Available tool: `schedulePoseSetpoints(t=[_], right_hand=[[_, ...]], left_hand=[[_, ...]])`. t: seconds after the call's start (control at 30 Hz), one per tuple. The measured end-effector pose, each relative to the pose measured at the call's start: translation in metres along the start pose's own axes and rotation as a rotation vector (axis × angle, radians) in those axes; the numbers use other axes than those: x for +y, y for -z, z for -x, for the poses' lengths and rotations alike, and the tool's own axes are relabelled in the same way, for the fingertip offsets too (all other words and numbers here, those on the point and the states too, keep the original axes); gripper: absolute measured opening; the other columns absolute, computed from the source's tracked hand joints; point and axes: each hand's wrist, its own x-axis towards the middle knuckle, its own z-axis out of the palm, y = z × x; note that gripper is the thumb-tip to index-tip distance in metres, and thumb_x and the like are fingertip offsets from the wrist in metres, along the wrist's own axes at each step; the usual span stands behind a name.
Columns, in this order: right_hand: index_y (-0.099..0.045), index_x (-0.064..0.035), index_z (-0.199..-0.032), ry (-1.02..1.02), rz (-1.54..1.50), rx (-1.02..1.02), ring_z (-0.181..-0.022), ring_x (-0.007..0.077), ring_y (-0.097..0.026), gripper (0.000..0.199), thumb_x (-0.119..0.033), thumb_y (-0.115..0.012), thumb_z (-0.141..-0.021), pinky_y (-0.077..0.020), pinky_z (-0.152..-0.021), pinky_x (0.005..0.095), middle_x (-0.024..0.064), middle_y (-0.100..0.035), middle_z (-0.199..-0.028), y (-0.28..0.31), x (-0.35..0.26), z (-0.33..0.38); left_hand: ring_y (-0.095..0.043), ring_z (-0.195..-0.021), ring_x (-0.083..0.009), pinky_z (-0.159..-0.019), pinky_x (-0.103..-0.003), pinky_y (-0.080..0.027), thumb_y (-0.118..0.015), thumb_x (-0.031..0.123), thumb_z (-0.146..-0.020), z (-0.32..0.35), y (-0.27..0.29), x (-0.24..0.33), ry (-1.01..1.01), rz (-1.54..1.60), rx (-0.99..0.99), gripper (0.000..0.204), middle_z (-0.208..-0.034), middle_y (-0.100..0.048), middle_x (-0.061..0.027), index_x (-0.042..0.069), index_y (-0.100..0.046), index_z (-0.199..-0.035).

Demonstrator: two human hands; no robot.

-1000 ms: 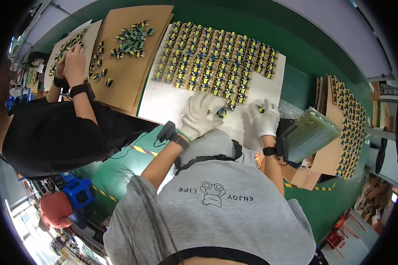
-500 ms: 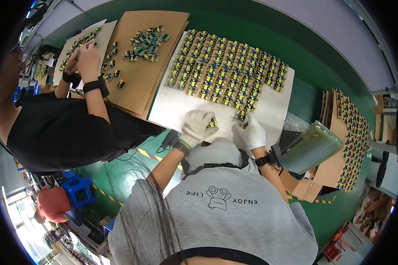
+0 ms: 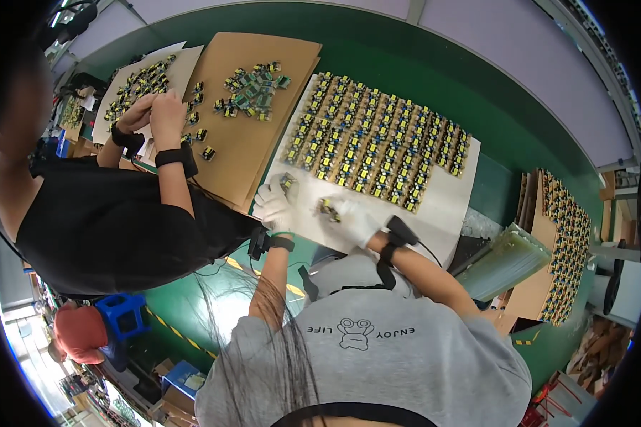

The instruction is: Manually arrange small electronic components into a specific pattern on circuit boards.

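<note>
My left hand (image 3: 273, 205), in a white glove, is at the left edge of the white board (image 3: 445, 206). Its fingers close on a small circuit board (image 3: 287, 183) with dark and yellow parts. To its right, my gloved right hand (image 3: 356, 223) grips another circuit board (image 3: 327, 209) at its fingertips, above the white surface. Beyond both hands, circuit boards (image 3: 367, 142) with yellow blocks stand in tight, straight rows on the white board. The rows at the right end are shorter than the rest.
At the left, a co-worker's hands (image 3: 160, 114) meet over cardboard (image 3: 217, 153) bearing loose circuit boards (image 3: 253, 92). On the right stand a greenish translucent sheet stack (image 3: 506, 263) and cardboard layers with more circuit boards (image 3: 566, 249). A blue stool (image 3: 123, 315) is behind, at lower left.
My right hand has left the front end of a row and moved left, now with a circuit board in it. My left hand has moved left to the white board's edge. The view has shifted slightly.
</note>
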Motion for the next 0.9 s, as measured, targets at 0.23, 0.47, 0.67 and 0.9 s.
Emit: schedulePoseSetpoints(t=[0.23,0.47,0.67,0.9], right_hand=[[-0.055,-0.0042,-0.112,-0.125,-0.266,-0.039,-0.075,0.0285,-0.061,0.043,-0.029,-0.063,-0.078,-0.0485,-0.065,0.0364,0.0172,-0.062,-0.085,0.007,-0.021,-0.024],[-0.06,0.0004,-0.105,-0.717,0.063,0.726,-0.068,0.0275,-0.062,0.046,-0.036,-0.066,-0.079,-0.0481,-0.059,0.0333,0.0171,-0.063,-0.083,0.054,0.058,0.016],[-0.055,0.0096,-0.111,-1.076,-0.403,0.366,-0.081,0.0245,-0.063,0.063,-0.043,-0.067,-0.078,-0.0486,-0.067,0.0345,0.0158,-0.065,-0.096,0.093,0.136,0.035],[-0.053,0.0101,-0.114,-1.034,-0.565,0.55,-0.091,0.0261,-0.059,0.07,-0.046,-0.067,-0.076,-0.0451,-0.078,0.0343,0.0177,-0.063,-0.1,0.08,0.127,0.04]], left_hand=[[-0.051,-0.096,-0.0356,-0.083,-0.043,-0.04,-0.058,0.053,-0.076,0.006,0.016,0.011,-0.069,0.27,0.153,0.074,-0.105,-0.053,-0.0171,0.009,-0.036,-0.132],[-0.048,-0.102,-0.0326,-0.086,-0.042,-0.039,-0.068,0.052,-0.067,0.041,0.013,0.011,-0.081,0.21,0.184,0.083,-0.113,-0.049,-0.0124,0.009,-0.038,-0.13],[-0.042,-0.112,-0.0346,-0.094,-0.044,-0.036,-0.069,0.052,-0.065,0.055,0.021,0.018,-0.195,0.144,0.233,0.088,-0.124,-0.043,-0.0131,0.004,-0.034,-0.13],[-0.037,-0.117,-0.0412,-0.097,-0.049,-0.032,-0.057,0.038,-0.081,0.055,0.004,0.004,-0.21,0.167,0.264,0.064,-0.13,-0.039,-0.0195,0.004,-0.036,-0.132]])
